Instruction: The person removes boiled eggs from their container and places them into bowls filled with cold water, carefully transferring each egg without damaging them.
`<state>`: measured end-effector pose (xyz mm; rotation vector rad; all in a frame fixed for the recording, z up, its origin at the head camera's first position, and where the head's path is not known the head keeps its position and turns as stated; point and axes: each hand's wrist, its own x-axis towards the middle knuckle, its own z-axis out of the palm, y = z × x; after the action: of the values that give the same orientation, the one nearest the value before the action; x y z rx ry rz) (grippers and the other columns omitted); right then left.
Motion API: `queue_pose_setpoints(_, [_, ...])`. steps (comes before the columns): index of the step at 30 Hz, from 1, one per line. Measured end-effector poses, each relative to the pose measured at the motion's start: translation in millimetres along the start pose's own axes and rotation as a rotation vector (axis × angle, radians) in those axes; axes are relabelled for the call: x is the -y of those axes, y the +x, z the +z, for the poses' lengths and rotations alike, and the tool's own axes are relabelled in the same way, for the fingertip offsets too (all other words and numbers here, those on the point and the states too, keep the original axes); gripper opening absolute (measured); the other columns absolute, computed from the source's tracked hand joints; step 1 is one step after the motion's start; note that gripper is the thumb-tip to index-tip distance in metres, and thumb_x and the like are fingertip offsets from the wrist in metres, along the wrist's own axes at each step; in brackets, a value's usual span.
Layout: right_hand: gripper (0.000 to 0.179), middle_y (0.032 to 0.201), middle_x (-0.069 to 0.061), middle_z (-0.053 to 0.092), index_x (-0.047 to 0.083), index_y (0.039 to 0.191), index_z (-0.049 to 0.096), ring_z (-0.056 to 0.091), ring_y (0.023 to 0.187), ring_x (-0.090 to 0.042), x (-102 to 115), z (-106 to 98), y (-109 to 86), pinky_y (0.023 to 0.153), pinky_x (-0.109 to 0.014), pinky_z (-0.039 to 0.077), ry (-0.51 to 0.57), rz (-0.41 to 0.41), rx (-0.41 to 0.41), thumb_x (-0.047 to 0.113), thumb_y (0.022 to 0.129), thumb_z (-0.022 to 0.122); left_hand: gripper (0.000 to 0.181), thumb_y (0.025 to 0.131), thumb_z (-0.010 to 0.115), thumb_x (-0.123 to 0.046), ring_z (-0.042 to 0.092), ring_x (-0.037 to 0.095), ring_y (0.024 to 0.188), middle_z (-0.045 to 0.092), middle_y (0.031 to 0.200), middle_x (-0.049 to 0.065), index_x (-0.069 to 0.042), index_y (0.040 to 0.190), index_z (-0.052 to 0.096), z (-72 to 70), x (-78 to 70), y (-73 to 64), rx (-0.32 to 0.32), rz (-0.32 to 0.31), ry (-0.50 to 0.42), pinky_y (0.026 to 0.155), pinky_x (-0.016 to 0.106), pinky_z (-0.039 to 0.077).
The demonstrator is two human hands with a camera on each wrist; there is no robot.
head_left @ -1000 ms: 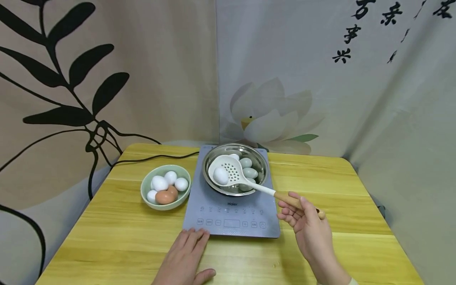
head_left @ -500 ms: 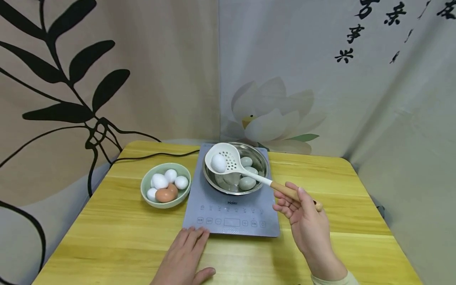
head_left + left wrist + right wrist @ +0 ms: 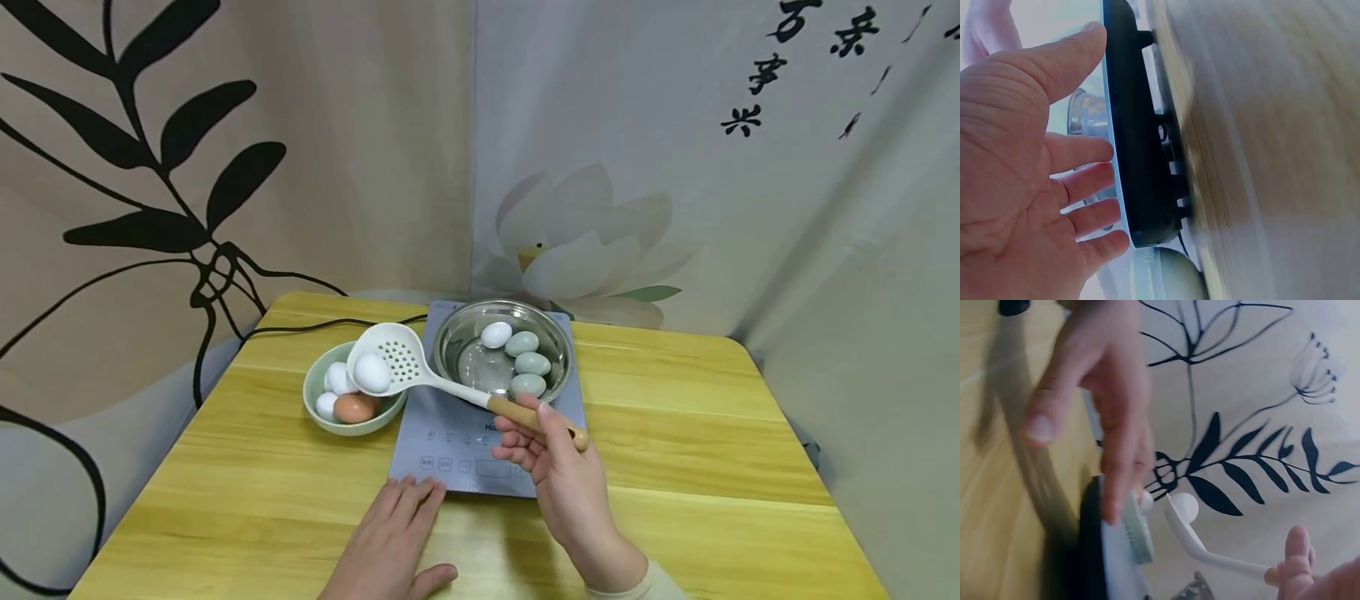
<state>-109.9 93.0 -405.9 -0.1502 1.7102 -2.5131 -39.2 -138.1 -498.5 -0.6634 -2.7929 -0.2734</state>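
My right hand (image 3: 566, 492) holds the wooden handle of a white slotted skimmer (image 3: 452, 386), thumb and fingers around it. A white egg (image 3: 372, 372) lies in the skimmer's head, above a pale green bowl (image 3: 347, 429). The bowl holds white eggs and a brown egg (image 3: 356, 408), partly hidden by the skimmer. In the right wrist view the skimmer (image 3: 1192, 540) carries the egg (image 3: 1184, 508) beside the bowl (image 3: 1139, 534). My left hand (image 3: 390, 542) rests with straight fingers at the front edge of a grey induction cooker (image 3: 420, 454); the left wrist view shows its fingertips against that edge.
A steel pot (image 3: 480, 367) stands on the cooker with one white egg (image 3: 496, 335) and three pale greenish eggs (image 3: 532, 364) in it. A black cable (image 3: 322, 325) runs across the back left of the wooden table (image 3: 712, 467). Printed curtains hang behind.
My right hand has lifted the skimmer with the white egg out of the pot and moved left, over the bowl. My left hand has stayed at the cooker's edge.
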Motion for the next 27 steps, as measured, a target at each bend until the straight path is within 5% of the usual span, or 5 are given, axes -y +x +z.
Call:
queue_pose_setpoints(5, [0.043, 0.107, -0.010, 0.080, -0.010, 0.140, 0.058, 0.074, 0.091, -0.016, -12, 6, -3.0, 0.084, -0.037, 0.069, -0.106, -0.090, 0.011, 0.024, 0.115, 0.049, 0.091, 0.084, 0.078, -0.068, 0.057, 0.033, 0.136, 0.064, 0.144, 0.011, -0.004, 0.146, 0.062, -1.6, -0.4, 1.1, 0.022, -0.007, -0.018, 0.119, 0.051, 0.048])
queue_pose_setpoints(13, [0.032, 0.108, -0.007, 0.077, -0.008, 0.137, 0.064, 0.078, 0.089, -0.014, -26, 7, -11.5, 0.080, -0.041, 0.070, -0.331, -0.358, 0.117, -0.001, 0.110, 0.049, 0.091, 0.082, 0.079, -0.067, 0.058, 0.034, 0.135, 0.065, 0.143, 0.011, -0.003, 0.145, 0.063, -0.8, 0.8, 1.5, 0.008, 0.004, 0.003, 0.119, 0.051, 0.048])
queue_pose_setpoints(21, [0.043, 0.108, -0.021, 0.076, -0.007, 0.134, 0.067, 0.078, 0.086, -0.020, -40, 3, -9.9, 0.077, -0.023, 0.066, -0.573, -0.814, 0.212, -0.017, 0.092, 0.061, 0.091, 0.080, 0.081, -0.067, 0.060, 0.032, 0.133, 0.066, 0.140, 0.010, -0.004, 0.143, 0.065, 2.8, 1.7, 0.0, -0.052, 0.028, 0.017, 0.117, 0.050, 0.050])
queue_pose_setpoints(27, [0.031, 0.103, -0.021, 0.073, -0.015, 0.129, 0.066, 0.075, 0.086, -0.025, -31, 1, -4.9, 0.078, -0.021, 0.064, -0.642, -1.127, 0.258, -0.001, 0.102, 0.062, 0.091, 0.077, 0.082, -0.069, 0.061, 0.031, 0.130, 0.067, 0.137, 0.009, -0.004, 0.140, 0.067, 6.5, 2.8, -0.5, -0.122, 0.057, 0.050, 0.114, 0.048, 0.051])
